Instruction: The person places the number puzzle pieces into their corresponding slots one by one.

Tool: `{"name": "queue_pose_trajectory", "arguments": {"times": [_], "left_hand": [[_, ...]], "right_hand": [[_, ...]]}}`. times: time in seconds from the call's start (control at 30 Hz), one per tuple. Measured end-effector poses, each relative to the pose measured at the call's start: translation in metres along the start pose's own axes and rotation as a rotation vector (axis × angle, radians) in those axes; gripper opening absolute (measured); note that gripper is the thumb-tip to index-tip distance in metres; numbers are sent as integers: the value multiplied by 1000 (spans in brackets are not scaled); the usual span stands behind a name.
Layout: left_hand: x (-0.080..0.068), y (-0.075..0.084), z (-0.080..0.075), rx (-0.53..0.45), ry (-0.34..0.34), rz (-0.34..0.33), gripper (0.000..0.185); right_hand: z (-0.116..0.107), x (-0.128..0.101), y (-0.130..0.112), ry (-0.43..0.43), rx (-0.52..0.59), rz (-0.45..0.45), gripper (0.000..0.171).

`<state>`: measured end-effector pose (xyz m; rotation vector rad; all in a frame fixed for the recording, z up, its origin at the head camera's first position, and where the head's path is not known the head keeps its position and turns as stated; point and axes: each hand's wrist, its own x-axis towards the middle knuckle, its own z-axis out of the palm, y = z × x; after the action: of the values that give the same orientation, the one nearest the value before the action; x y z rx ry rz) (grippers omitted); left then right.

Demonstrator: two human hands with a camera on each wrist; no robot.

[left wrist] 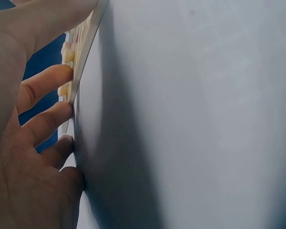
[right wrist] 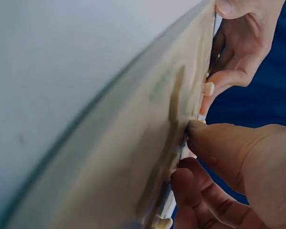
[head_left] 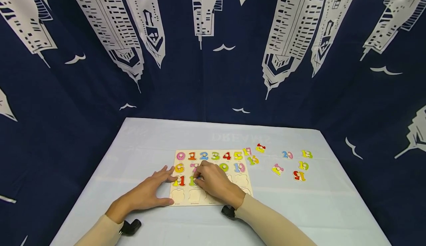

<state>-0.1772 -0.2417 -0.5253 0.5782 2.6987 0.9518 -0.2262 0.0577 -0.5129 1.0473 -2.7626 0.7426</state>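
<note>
"What sort of room is it?"

"Mostly cloth. A dark blue backdrop (head_left: 206, 79) fills the upper half of the head view and runs down both sides. It's printed with white buildings (head_left: 296, 20), spires pointing down, and small white birds (head_left: 223, 47) among them."

"And the surface?"

"A white tabletop (head_left: 332, 209), its far edge crossing the middle of the frame and its sides spreading towards the lower corners. Faint reversed lettering (head_left: 241, 137) shows near that far edge, and there are soft creases about."

"Where's the board?"

"The number board (head_left: 177, 195) lies flat at lower centre. Its top two rows hold coloured numbers; the bottom row shows bare recesses."

"The hands?"

"The left hand (head_left: 149, 190) comes from the lower left, fingers apart, touching the board's left edge. The right hand (head_left: 214, 181) reaches over from the lower right, thumb and fingertips together, pinching a green number piece (head_left: 191, 181) in the third row. Its knob is hidden."

"Anything else lying around?"

"Eight loose number pieces (head_left: 299, 176), right of centre; the nearest sit just beside the board's upper right corner. Beige sleeves (head_left: 279, 220) and black wrist devices (head_left: 130, 227) show along the bottom."
</note>
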Motion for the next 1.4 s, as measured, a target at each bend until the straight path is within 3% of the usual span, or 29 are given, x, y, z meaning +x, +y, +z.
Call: {"name": "queue_pose_trajectory", "arguments": {"times": [0.37,0.67,0.97,1.2,1.4], "left_hand": [[-1,-1,1,4,5,18,77],[-1,-1,4,9,19,16,78],[0,-5,6,23,22,2,79],[-1,-3,5,23,27,5,81],[-1,-2,5,16,28,15,79]], "right_hand": [[-1,-4,3,-11,41,19,7],[-23,-23,28,37,100,113,13],[-57,-51,79,136,48,218,13],[-93,-80,140,218,-7,239,18],[-131,-109,192,274,-56,342,25]]}}
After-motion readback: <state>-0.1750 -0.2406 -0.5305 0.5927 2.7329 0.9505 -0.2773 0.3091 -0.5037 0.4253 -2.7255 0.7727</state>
